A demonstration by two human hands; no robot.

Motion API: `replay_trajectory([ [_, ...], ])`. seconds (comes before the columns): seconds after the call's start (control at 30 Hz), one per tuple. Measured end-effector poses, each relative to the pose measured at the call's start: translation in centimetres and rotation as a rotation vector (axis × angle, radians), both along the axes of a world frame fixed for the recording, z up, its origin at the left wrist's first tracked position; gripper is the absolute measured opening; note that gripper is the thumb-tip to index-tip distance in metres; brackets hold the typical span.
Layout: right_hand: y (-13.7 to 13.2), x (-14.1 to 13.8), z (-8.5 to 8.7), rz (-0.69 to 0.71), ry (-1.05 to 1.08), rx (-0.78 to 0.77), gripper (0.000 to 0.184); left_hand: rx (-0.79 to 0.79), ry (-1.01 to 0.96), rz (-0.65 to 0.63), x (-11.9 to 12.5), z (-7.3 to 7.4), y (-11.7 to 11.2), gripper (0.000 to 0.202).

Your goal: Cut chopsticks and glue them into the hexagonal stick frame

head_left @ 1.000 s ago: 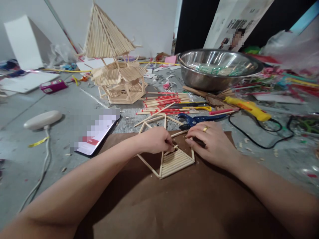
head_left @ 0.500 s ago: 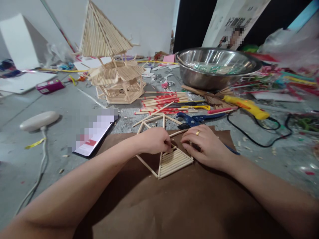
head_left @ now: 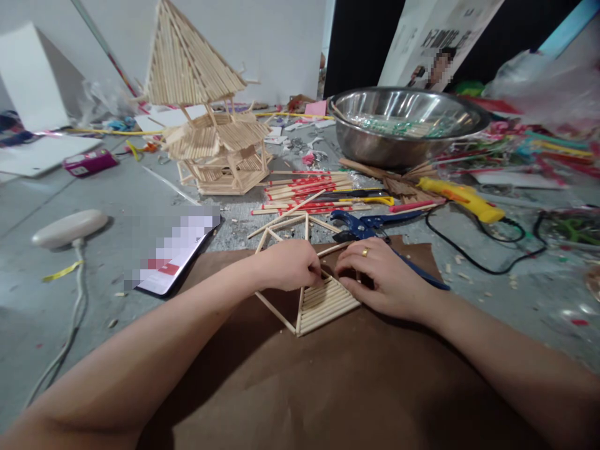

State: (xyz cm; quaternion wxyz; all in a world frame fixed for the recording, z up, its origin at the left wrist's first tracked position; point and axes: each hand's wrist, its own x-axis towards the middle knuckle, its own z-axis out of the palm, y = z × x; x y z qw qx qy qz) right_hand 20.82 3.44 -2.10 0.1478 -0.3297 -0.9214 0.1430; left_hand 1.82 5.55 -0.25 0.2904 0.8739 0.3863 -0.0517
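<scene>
A flat frame of thin wooden sticks (head_left: 275, 312) lies on brown paper (head_left: 281, 387), one of its wedges partly filled with a panel of parallel sticks (head_left: 328, 307). My left hand (head_left: 293, 264) reaches across the frame, its fingertips pinched at a short stick at the top of that panel. Opposite it, my right hand (head_left: 387, 275), with a ring on one finger, curls around the frame's right edge, thumb and fingers close together. Both hands hide parts of the frame. Just beyond the right hand lie blue-handled cutters (head_left: 370, 223).
Behind stand a stick-built pavilion model (head_left: 210, 137) and a steel basin (head_left: 403, 150). Red-marked sticks (head_left: 304, 194) lie between them. A yellow corded tool (head_left: 464, 197) is right; a phone (head_left: 175, 256) and a white corded device (head_left: 70, 228) are left.
The short stick under my left fingertips now lies closer against the filled panel. My right hand has shifted slightly left along the frame's edge. The view has moved a little.
</scene>
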Motion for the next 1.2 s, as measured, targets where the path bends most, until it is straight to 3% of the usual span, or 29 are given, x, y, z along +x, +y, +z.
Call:
replay_trajectory([
  [1.2, -0.10, -0.16, -0.23, 0.016, 0.006, -0.040, 0.015, -0.014, 0.029, 0.042, 0.23, 0.17, -0.17, 0.025],
])
